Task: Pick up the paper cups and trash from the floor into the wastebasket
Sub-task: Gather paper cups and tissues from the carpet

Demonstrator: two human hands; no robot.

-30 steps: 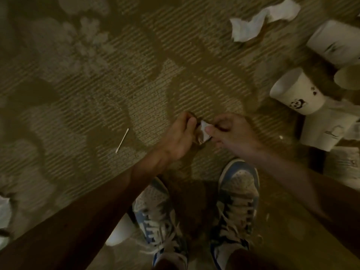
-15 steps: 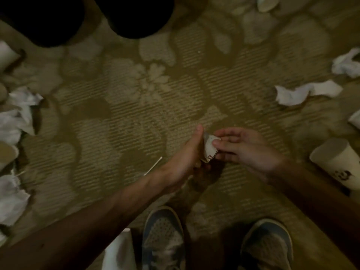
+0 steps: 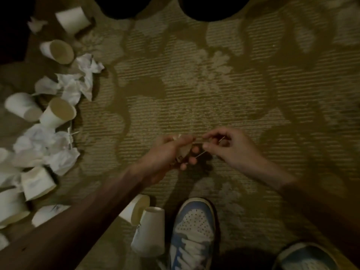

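My left hand (image 3: 167,152) grips a small crumpled paper scrap (image 3: 184,151) above the carpet. Right beside it, my right hand (image 3: 231,151) pinches a thin white stick (image 3: 200,153) between thumb and fingers, its end reaching toward the scrap. Several white paper cups (image 3: 58,112) and crumpled tissues (image 3: 78,82) lie in a heap on the floor at the left. Two more paper cups (image 3: 150,234) lie near my left shoe. Two dark round shapes (image 3: 208,8) sit at the top edge; I cannot tell whether either is the wastebasket.
The floor is patterned brown carpet (image 3: 214,84). My blue and white shoes (image 3: 194,236) stand at the bottom, the second shoe (image 3: 309,258) at the bottom right corner.
The view has swung left, bringing the cup and tissue heap into sight. The thin stick that lay on the carpet is now pinched in my right hand; my left hand now holds the scrap.
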